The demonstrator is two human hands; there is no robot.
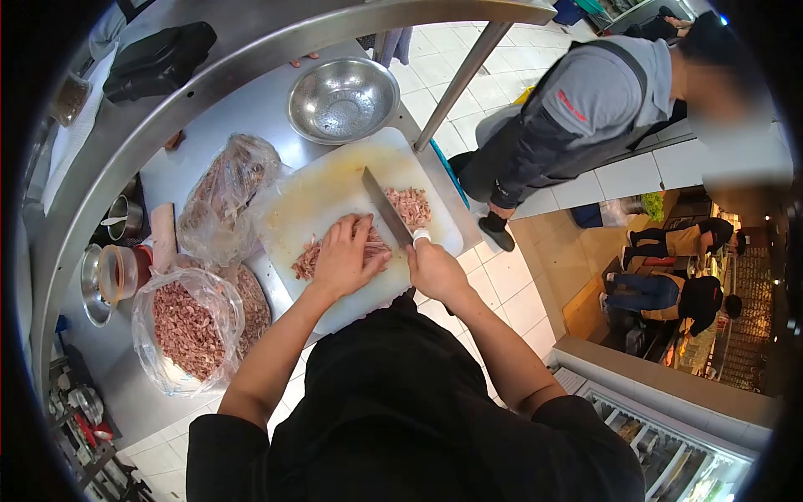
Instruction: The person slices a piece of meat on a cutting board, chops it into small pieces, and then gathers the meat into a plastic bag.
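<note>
On a white cutting board [335,180], my left hand [343,259] lies over a pile of sliced meat [376,245], its fingers bent and resting on top. My right hand [435,270] is wrapped round the white handle of a large knife [385,203]. The blade points up and to the left, just right of the meat under my left hand. Beyond the blade, on the board's right part, sits a smaller heap of chopped meat [410,207]. Whether the blade's edge touches the board cannot be made out.
A metal colander [344,100] stands behind the board. Left are a plastic bag of meat [230,197], an open bag of chopped meat [188,330] and a plastic tub [119,274]. A steel rail [276,40] arches overhead. One person [585,109] stands at the right.
</note>
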